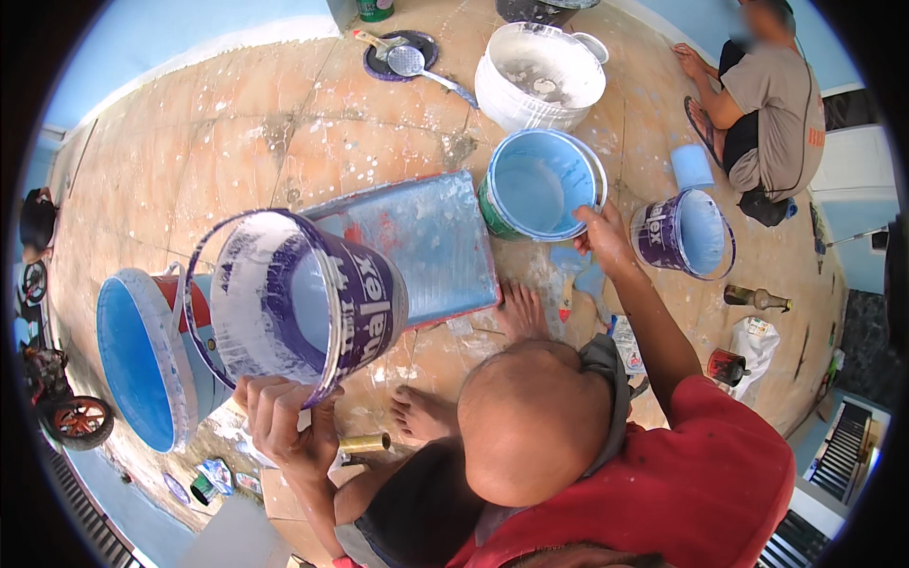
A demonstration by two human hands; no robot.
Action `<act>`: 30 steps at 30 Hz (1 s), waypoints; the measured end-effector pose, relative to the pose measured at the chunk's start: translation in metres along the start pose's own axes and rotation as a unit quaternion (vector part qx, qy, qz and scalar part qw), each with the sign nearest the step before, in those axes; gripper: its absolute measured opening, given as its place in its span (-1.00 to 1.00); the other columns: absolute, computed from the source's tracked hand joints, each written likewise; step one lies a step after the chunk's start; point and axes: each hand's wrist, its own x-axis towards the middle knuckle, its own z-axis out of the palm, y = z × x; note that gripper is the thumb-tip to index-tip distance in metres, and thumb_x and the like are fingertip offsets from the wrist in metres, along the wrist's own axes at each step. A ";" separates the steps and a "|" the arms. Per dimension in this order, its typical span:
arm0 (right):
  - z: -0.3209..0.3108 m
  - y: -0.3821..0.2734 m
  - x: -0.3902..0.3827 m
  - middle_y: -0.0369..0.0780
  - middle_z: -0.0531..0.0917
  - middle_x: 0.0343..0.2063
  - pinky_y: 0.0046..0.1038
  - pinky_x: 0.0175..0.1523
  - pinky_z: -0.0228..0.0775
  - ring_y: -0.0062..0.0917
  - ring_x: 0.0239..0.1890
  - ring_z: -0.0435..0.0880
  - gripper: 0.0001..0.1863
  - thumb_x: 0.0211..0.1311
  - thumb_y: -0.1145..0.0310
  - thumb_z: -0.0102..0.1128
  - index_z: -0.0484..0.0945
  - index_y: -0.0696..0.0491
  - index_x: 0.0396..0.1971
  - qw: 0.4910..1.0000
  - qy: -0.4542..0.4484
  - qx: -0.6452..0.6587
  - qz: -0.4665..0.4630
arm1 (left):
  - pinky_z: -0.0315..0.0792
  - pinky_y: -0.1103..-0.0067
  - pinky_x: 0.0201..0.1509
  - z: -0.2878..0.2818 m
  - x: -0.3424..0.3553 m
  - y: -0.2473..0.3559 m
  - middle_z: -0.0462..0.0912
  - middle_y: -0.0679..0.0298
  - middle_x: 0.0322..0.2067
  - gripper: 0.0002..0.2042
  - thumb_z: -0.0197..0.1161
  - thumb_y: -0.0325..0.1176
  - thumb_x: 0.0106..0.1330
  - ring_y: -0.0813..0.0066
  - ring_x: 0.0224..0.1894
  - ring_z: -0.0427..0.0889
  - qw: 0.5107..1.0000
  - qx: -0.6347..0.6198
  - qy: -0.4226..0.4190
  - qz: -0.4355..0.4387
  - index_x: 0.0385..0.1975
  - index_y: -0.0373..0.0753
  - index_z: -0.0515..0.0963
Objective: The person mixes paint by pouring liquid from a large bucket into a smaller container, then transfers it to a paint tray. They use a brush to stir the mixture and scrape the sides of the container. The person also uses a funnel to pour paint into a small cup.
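Observation:
My left hand (287,424) is closed on the near rim of a purple paint bucket (371,263), which is tilted, its mouth facing left. White paint coats much of its inside. My right hand (607,237) grips the right rim of a green bucket (494,210) by its wire handle. Light blue paint lies in the bottom of that bucket. Between and behind the two buckets lies a wide paint tray (437,248) smeared with blue and a little red. A large bucket with blue paint inside (131,355) stands left of the purple one.
A white-smeared tub (544,106), a skimmer (407,62) and a brush lie at the back. To the right are another purple bucket (663,230), a bottle (755,297) and a small tin (726,365). Another person (781,114) crouches at far right. A motorcycle (71,407) stands left.

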 end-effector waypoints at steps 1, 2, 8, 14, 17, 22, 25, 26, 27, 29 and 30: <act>0.004 0.000 -0.004 -0.18 0.68 -0.47 -0.50 -0.59 0.40 -0.58 -0.66 0.58 -0.46 0.28 0.28 0.31 0.44 0.21 0.19 1.000 0.012 0.002 -0.009 | 0.31 0.29 0.00 0.002 0.002 0.001 0.59 0.32 -0.46 -0.78 0.58 -0.38 0.09 0.24 -0.33 0.55 1.000 -0.008 -0.005 0.006 -0.41 -0.15 0.59; 0.008 -0.005 -0.008 -0.16 0.69 -0.46 -0.49 -0.60 0.41 -0.57 -0.67 0.58 -0.41 0.25 0.33 0.30 0.41 0.25 0.23 1.000 0.024 0.004 -0.017 | 0.32 0.28 0.01 0.004 0.003 0.001 0.59 0.34 -0.46 -0.78 0.58 -0.41 0.06 0.24 -0.32 0.55 1.000 -0.016 -0.009 0.006 -0.42 -0.14 0.60; 0.009 -0.009 -0.007 -0.11 0.70 -0.38 -0.39 -0.41 0.54 -0.43 -0.54 0.67 -0.21 0.29 0.15 0.40 0.33 0.32 0.36 0.982 0.112 -0.129 -0.086 | 0.33 0.26 0.04 0.017 0.020 0.001 0.58 0.34 -0.46 -0.79 0.54 -0.47 -0.01 0.25 -0.31 0.55 0.995 -0.003 -0.081 0.055 -0.40 -0.15 0.63; 0.013 0.010 -0.002 0.01 0.62 -0.12 -0.23 0.05 0.53 -0.25 -0.10 0.67 0.07 0.26 -0.04 0.52 0.14 0.26 0.53 0.922 0.216 -0.273 -0.171 | 0.37 0.27 0.06 0.033 0.029 -0.005 0.60 0.34 -0.44 -0.76 0.54 -0.52 -0.06 0.26 -0.28 0.59 0.993 -0.014 -0.101 0.066 -0.39 -0.16 0.65; 0.015 0.018 -0.007 0.03 0.52 0.06 -0.21 0.15 0.48 -0.21 0.03 0.60 -0.01 0.30 -0.02 0.51 0.19 0.19 0.53 0.866 0.261 -0.309 -0.293 | 0.38 0.27 0.06 0.050 0.023 -0.013 0.61 0.34 -0.43 -0.76 0.55 -0.52 -0.05 0.26 -0.26 0.61 0.994 -0.020 -0.086 0.072 -0.38 -0.16 0.65; 0.020 -0.007 -0.011 0.14 0.30 0.31 0.01 0.36 0.30 0.07 0.27 0.41 -0.23 0.33 0.18 0.46 0.34 0.13 0.44 0.821 0.263 -0.345 -0.373 | 0.39 0.26 0.10 0.081 0.024 -0.021 0.62 0.34 -0.41 -0.75 0.53 -0.53 -0.04 0.25 -0.24 0.62 0.993 -0.009 -0.088 0.075 -0.37 -0.15 0.63; 0.021 -0.024 -0.021 0.09 0.40 0.25 -0.02 0.30 0.37 0.04 0.22 0.47 -0.37 0.33 0.25 0.44 0.47 0.13 0.33 0.747 0.253 -0.389 -0.475 | 0.38 0.25 0.11 0.093 0.020 -0.021 0.60 0.31 -0.43 -0.75 0.54 -0.55 -0.06 0.21 -0.25 0.61 0.994 -0.003 -0.085 0.068 -0.41 -0.17 0.60; 0.024 -0.024 -0.023 0.07 0.44 0.22 -0.04 0.28 0.40 0.03 0.20 0.49 -0.43 0.34 0.27 0.44 0.51 0.14 0.28 0.757 0.220 -0.365 -0.495 | 0.38 0.24 0.13 0.094 0.018 -0.022 0.60 0.30 -0.43 -0.76 0.53 -0.55 -0.05 0.21 -0.25 0.61 0.994 -0.006 -0.092 0.059 -0.42 -0.17 0.61; 0.028 -0.025 -0.027 0.05 0.48 0.20 -0.06 0.26 0.42 0.01 0.18 0.51 -0.48 0.34 0.29 0.43 0.56 0.14 0.24 0.765 0.185 -0.340 -0.515 | 0.38 0.24 0.13 0.094 0.018 -0.023 0.60 0.30 -0.43 -0.76 0.53 -0.55 -0.06 0.21 -0.24 0.61 0.994 -0.008 -0.094 0.059 -0.42 -0.18 0.61; 0.044 -0.031 -0.044 -0.02 0.56 0.14 -0.11 0.23 0.48 -0.04 0.16 0.57 -0.57 0.30 0.33 0.45 0.63 0.14 0.12 0.771 0.126 -0.302 -0.547 | 0.38 0.24 0.13 0.093 0.017 -0.024 0.60 0.30 -0.44 -0.75 0.52 -0.57 -0.07 0.21 -0.24 0.61 0.994 -0.008 -0.097 0.057 -0.42 -0.18 0.61; 0.053 -0.033 -0.052 -0.04 0.56 0.14 -0.11 0.26 0.49 -0.06 0.18 0.58 -0.55 0.25 0.34 0.47 0.64 0.13 0.12 0.768 0.085 -0.298 -0.560 | 0.39 0.24 0.12 0.092 0.020 -0.023 0.61 0.30 -0.43 -0.75 0.52 -0.58 -0.08 0.21 -0.24 0.61 0.993 -0.014 -0.102 0.061 -0.42 -0.18 0.61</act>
